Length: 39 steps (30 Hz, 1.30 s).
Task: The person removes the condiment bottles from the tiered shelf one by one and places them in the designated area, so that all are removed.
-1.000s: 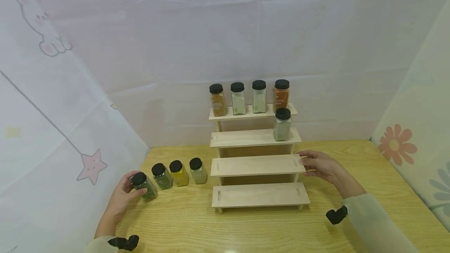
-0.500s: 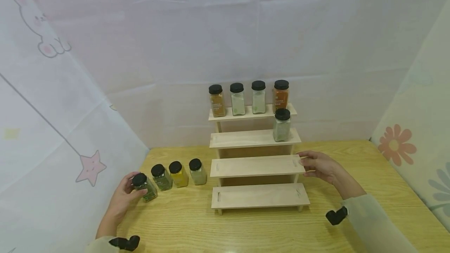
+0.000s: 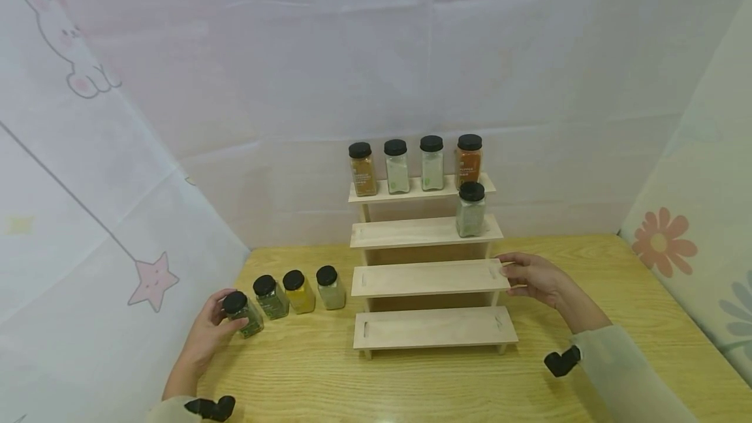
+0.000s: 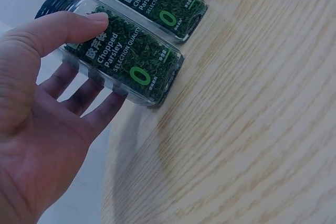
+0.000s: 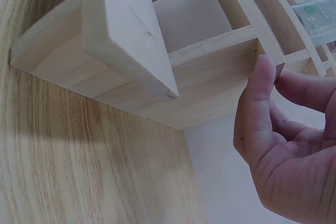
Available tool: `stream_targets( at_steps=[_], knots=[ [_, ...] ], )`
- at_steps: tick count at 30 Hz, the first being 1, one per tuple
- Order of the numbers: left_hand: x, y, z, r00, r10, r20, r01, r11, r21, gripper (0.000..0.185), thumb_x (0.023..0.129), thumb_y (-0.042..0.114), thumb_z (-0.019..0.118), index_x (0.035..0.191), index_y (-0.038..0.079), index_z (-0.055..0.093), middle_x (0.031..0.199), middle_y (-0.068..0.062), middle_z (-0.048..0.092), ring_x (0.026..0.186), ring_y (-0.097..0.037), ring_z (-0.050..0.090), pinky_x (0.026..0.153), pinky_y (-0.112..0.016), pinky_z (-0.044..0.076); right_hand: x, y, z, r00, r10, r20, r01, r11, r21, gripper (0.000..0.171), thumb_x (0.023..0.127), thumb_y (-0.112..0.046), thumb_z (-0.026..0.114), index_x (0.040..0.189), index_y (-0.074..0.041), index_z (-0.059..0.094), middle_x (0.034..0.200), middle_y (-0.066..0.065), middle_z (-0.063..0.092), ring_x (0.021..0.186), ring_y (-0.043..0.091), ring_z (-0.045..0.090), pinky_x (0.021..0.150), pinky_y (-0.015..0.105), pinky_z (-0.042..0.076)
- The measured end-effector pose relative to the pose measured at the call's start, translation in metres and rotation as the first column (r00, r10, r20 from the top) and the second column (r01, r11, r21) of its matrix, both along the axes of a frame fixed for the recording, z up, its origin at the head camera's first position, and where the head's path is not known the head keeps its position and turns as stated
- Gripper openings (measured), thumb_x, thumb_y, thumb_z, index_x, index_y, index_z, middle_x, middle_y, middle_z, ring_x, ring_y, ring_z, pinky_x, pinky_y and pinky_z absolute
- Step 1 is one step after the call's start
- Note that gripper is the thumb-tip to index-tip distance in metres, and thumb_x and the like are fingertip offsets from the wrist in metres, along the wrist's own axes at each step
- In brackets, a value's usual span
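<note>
My left hand (image 3: 213, 330) grips a black-capped jar of chopped parsley (image 3: 243, 313) at the left end of a row on the wooden table (image 3: 446, 384). In the left wrist view the left hand (image 4: 107, 61) has its thumb on the front of the parsley jar (image 4: 131, 61) and its fingers behind it. My right hand (image 3: 527, 277) holds the right end of the third shelf of a stepped wooden rack (image 3: 429, 277). Seen from the right wrist, the thumb (image 5: 260, 103) presses on the rack (image 5: 131, 40) and the fingers curl behind it.
Beside the held jar stand a second parsley jar (image 3: 271, 296), a yellow jar (image 3: 299, 291) and a pale jar (image 3: 331, 286). Several jars line the rack's top shelf (image 3: 414, 191); one pale green jar (image 3: 471, 209) stands on the second. White sheets wall in the table.
</note>
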<state>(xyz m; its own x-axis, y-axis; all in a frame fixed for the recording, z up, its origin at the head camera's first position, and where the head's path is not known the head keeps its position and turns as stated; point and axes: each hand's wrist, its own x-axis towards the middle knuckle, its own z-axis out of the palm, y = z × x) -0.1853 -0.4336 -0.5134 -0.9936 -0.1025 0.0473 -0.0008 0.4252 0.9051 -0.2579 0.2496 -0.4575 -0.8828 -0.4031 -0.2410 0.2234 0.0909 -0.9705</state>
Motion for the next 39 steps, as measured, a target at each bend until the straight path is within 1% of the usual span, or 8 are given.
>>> stream_targets(
  at_steps=[6,10,13,15,19,24,33,39],
  knots=[
    [0.001,0.0,0.002,1.0,-0.003,0.02,0.003,1.0,-0.008,0.08,0.091,0.018,0.078,0.155,0.014,0.029,0.133,0.017,0.047,0.111,0.011,0.049,0.085,-0.016,0.045,0.0,0.001,0.0,1.0,-0.009,0.004,0.009,1.0,0.012,0.065,0.104,-0.016,0.058,0.154,0.009,0.024,0.105,0.002,0.063,0.092,0.015,0.064,0.082,0.034,0.059],
    [0.0,0.0,0.004,1.0,-0.02,0.023,0.02,1.0,-0.011,0.079,0.093,0.019,0.076,0.156,0.021,0.029,0.145,0.002,0.045,0.117,0.008,0.045,0.086,-0.016,0.044,0.0,0.0,0.001,1.0,-0.012,0.005,0.012,1.0,0.019,0.065,0.104,-0.016,0.058,0.155,0.008,0.025,0.105,0.002,0.059,0.09,0.015,0.062,0.081,0.032,0.059],
    [0.001,0.0,0.009,0.999,-0.039,0.008,0.039,0.999,-0.031,0.078,0.095,0.021,0.074,0.157,0.025,0.027,0.154,-0.012,0.037,0.124,0.004,0.041,0.088,-0.016,0.043,0.001,0.0,0.002,1.0,-0.009,0.003,0.009,1.0,0.016,0.065,0.104,-0.017,0.058,0.155,0.008,0.025,0.105,0.002,0.059,0.09,0.014,0.062,0.081,0.032,0.059],
    [0.001,0.0,0.013,0.999,-0.049,-0.01,0.049,0.997,-0.052,0.077,0.096,0.023,0.073,0.158,0.024,0.027,0.155,-0.013,0.036,0.126,0.004,0.039,0.092,-0.02,0.043,0.001,0.0,0.002,1.0,-0.005,0.0,0.005,1.0,0.012,0.065,0.104,-0.017,0.058,0.154,0.008,0.024,0.106,0.002,0.06,0.091,0.014,0.063,0.081,0.032,0.059],
    [0.0,0.003,0.025,0.995,-0.075,-0.071,0.069,0.994,-0.079,0.075,0.096,0.022,0.073,0.157,0.019,0.03,0.149,-0.007,0.044,0.127,0.006,0.039,0.102,-0.031,0.038,0.002,-0.001,0.002,1.0,-0.001,0.001,0.001,1.0,0.008,0.065,0.104,-0.016,0.058,0.154,0.008,0.025,0.106,0.002,0.062,0.093,0.016,0.064,0.081,0.033,0.059],
    [-0.002,0.008,0.043,0.981,-0.12,-0.154,0.102,0.988,-0.117,0.072,0.097,0.018,0.072,0.157,0.019,0.032,0.142,0.003,0.047,0.125,-0.002,0.045,0.097,-0.011,0.039,0.001,-0.001,0.001,1.0,-0.001,0.001,0.001,1.0,0.011,0.064,0.104,-0.016,0.058,0.154,0.008,0.025,0.107,0.002,0.062,0.093,0.016,0.064,0.081,0.032,0.059],
    [-0.01,0.033,0.079,0.961,-0.178,-0.209,0.145,0.976,-0.165,0.076,0.095,0.017,0.073,0.158,0.022,0.031,0.147,-0.008,0.046,0.129,-0.007,0.046,0.104,-0.009,0.036,0.002,0.0,0.001,1.0,-0.003,0.001,0.003,1.0,0.013,0.066,0.104,-0.016,0.058,0.154,0.008,0.024,0.107,0.002,0.06,0.092,0.015,0.063,0.081,0.032,0.058],
    [-0.017,0.057,0.098,0.95,-0.198,-0.241,0.163,0.974,-0.158,0.074,0.095,0.015,0.073,0.157,0.02,0.033,0.146,-0.011,0.048,0.131,-0.02,0.049,0.105,-0.011,0.037,0.001,-0.001,0.002,1.0,-0.006,0.0,0.006,1.0,0.02,0.067,0.104,-0.017,0.058,0.155,0.008,0.022,0.107,0.002,0.057,0.09,0.013,0.061,0.082,0.033,0.058]
  ],
)
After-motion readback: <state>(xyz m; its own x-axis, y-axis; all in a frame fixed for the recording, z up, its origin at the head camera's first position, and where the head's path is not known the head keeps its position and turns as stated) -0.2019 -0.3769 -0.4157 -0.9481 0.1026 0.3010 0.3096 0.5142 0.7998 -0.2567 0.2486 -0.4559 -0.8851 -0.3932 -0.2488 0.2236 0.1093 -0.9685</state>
